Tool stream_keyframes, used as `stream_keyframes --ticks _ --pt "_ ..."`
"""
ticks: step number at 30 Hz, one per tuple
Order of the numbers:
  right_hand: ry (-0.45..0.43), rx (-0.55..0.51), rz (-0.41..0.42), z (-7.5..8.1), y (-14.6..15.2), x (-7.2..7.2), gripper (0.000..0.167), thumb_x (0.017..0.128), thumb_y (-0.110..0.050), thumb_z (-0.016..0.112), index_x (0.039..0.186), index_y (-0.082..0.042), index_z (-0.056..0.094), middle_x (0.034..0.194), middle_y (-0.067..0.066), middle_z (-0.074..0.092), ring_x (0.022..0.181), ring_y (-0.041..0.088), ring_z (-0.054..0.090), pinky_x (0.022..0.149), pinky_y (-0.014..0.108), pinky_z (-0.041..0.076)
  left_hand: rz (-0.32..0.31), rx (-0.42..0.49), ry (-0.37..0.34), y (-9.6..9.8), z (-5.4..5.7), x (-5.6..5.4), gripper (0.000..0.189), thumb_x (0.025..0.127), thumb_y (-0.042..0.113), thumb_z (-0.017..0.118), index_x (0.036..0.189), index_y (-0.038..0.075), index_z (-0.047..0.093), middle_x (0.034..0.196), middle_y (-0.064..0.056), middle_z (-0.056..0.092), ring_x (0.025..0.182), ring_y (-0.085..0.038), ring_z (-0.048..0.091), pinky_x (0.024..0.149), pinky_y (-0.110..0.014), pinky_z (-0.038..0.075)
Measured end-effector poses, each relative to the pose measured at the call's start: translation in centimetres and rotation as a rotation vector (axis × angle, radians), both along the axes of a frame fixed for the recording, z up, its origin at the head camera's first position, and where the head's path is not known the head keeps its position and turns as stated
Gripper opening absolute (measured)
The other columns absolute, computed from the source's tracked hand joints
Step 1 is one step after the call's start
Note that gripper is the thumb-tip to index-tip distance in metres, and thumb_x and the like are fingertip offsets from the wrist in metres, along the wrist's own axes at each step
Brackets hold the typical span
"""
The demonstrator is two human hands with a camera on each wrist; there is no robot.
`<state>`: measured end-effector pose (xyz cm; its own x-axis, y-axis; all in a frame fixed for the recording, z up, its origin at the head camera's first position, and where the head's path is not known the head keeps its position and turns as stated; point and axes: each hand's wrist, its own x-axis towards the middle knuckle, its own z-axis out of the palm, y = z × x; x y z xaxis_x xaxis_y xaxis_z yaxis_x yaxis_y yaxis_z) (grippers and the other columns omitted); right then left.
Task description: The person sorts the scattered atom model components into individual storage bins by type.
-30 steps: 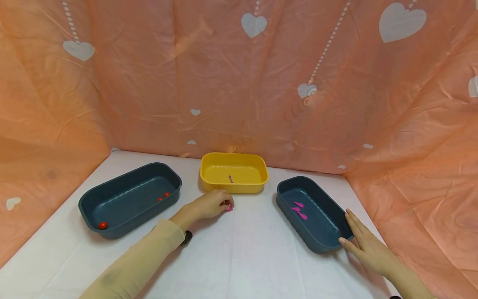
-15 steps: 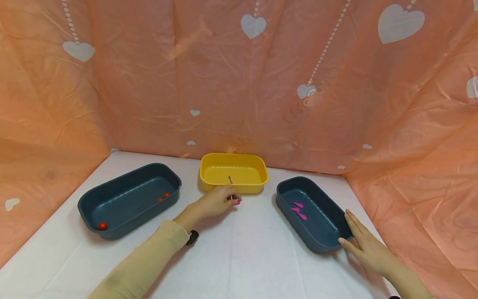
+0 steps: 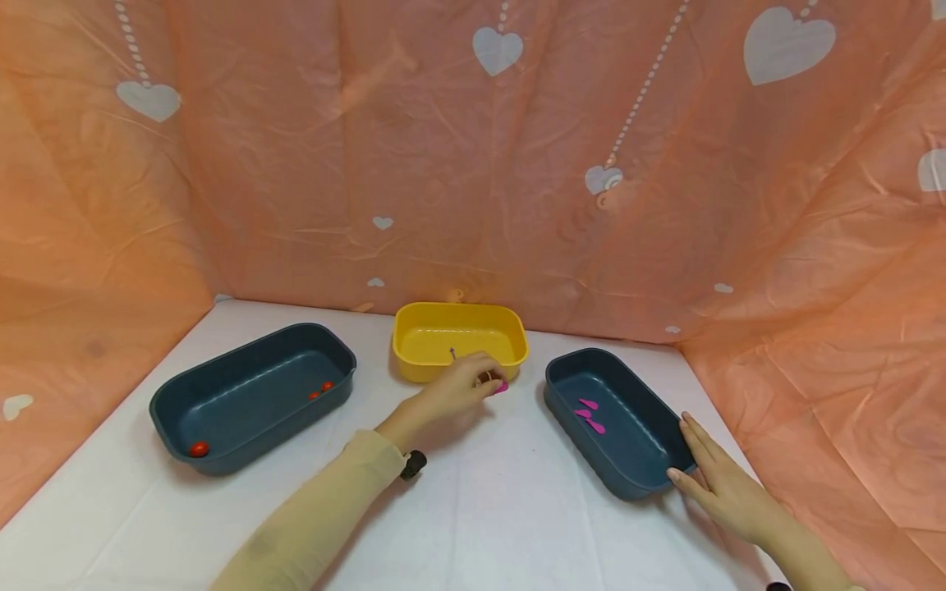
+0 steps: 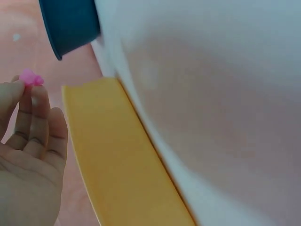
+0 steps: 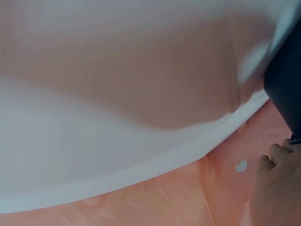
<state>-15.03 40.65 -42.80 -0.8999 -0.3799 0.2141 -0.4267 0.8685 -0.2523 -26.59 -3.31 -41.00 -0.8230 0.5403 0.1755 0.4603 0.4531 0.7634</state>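
My left hand (image 3: 461,384) is in front of the yellow bin (image 3: 461,373), overlapping its front wall in the head view. Between thumb and fingertips it pinches a small pink piece (image 4: 31,77), knobbly in the left wrist view; its exact kind I cannot tell. My right hand (image 3: 727,492) rests at the near right corner of the right dark blue bin (image 3: 628,484), fingers straight along its side and thumb by the rim. Several pink teardrop-shaped pieces (image 3: 594,426) lie in that bin. Inside the yellow bin is a small purple piece (image 3: 453,353), partly hidden by the left hand.
On the left stands a second dark blue bin (image 3: 222,402) with a red ball-like piece (image 3: 199,449) at its near end and smaller red pieces (image 3: 327,386) at the far end. White cloth (image 3: 502,517) covers the table. An orange curtain (image 3: 443,164) with hearts hangs behind.
The left hand has lifted the pink piece from the white cloth and moved right, across the front of the yellow bin. The right hand has stayed at its bin.
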Motion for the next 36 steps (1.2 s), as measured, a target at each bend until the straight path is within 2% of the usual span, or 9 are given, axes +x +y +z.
stream_keyframes --ticks 5,9,13,16,20,24,31,36 --pt "-0.007 -0.004 -0.004 0.2 -0.1 0.0 0.079 0.105 -0.030 0.062 0.162 0.006 0.021 0.173 0.019 0.015 0.154 0.043 0.025 0.108 -0.001 -0.002 -0.027 0.046 0.033 1.9 0.2 -0.6 0.017 0.105 0.012 0.063 0.119 0.008 0.072 0.113 -0.001 0.064 0.100 -0.018 0.060 0.092 -0.027 0.055" --pt "-0.009 -0.002 -0.006 0.2 -0.1 -0.1 0.079 0.105 -0.031 0.062 0.162 0.007 0.022 0.173 0.017 0.014 0.156 0.038 0.022 0.108 -0.001 -0.002 -0.024 0.074 0.033 3.4 0.5 -1.1 0.016 0.105 0.011 0.063 0.117 0.009 0.073 0.109 -0.001 0.065 0.095 -0.016 0.061 0.086 -0.023 0.055" --pt "0.000 0.007 -0.004 0.1 -0.1 -0.2 0.079 0.105 -0.031 0.062 0.162 0.006 0.023 0.173 0.016 0.015 0.157 0.031 0.020 0.108 -0.001 -0.001 -0.048 0.094 0.056 4.9 0.7 -1.6 0.016 0.104 0.010 0.063 0.116 0.009 0.073 0.107 -0.002 0.066 0.093 -0.016 0.060 0.081 -0.022 0.054" --pt "0.008 0.011 0.000 0.0 -0.1 -0.3 0.079 0.105 -0.030 0.063 0.162 0.005 0.023 0.173 0.017 0.016 0.156 0.032 0.022 0.109 -0.001 -0.001 -0.072 0.092 0.092 5.8 0.9 -1.8 0.015 0.104 0.009 0.063 0.115 0.008 0.074 0.107 -0.003 0.067 0.094 -0.016 0.060 0.083 -0.022 0.053" --pt "0.016 0.008 0.002 0.1 0.0 -0.4 0.079 0.104 -0.029 0.065 0.162 0.006 0.024 0.172 0.017 0.017 0.154 0.039 0.026 0.109 0.000 -0.001 -0.091 0.069 0.129 7.1 1.3 -2.1 0.015 0.104 0.010 0.063 0.114 0.009 0.075 0.106 -0.002 0.067 0.098 -0.015 0.058 0.087 -0.021 0.050" --pt "0.014 0.004 0.003 0.1 0.0 -0.4 0.079 0.103 -0.029 0.065 0.162 0.006 0.025 0.172 0.019 0.018 0.153 0.043 0.028 0.109 0.000 -0.001 -0.107 0.057 0.129 8.6 1.7 -2.3 0.015 0.104 0.010 0.063 0.114 0.009 0.074 0.109 -0.003 0.068 0.100 -0.015 0.058 0.092 -0.021 0.050" --pt "-0.004 0.005 0.000 -0.1 0.1 -0.3 0.079 0.105 -0.030 0.062 0.163 0.005 0.022 0.173 0.015 0.014 0.157 0.031 0.020 0.108 -0.001 -0.001 -0.112 0.019 0.095 10.7 2.1 -2.6 0.016 0.105 0.013 0.062 0.117 0.011 0.074 0.113 0.000 0.068 0.104 -0.011 0.060 0.097 -0.016 0.048" --pt "-0.022 0.009 -0.013 -0.3 0.1 -0.2 0.080 0.106 -0.032 0.061 0.164 0.003 0.019 0.174 0.014 0.012 0.157 0.036 0.021 0.107 -0.001 -0.002 -0.106 -0.004 0.090 11.9 1.9 -3.1 0.016 0.105 0.014 0.062 0.116 0.012 0.074 0.109 0.002 0.068 0.101 -0.010 0.060 0.095 -0.015 0.048"
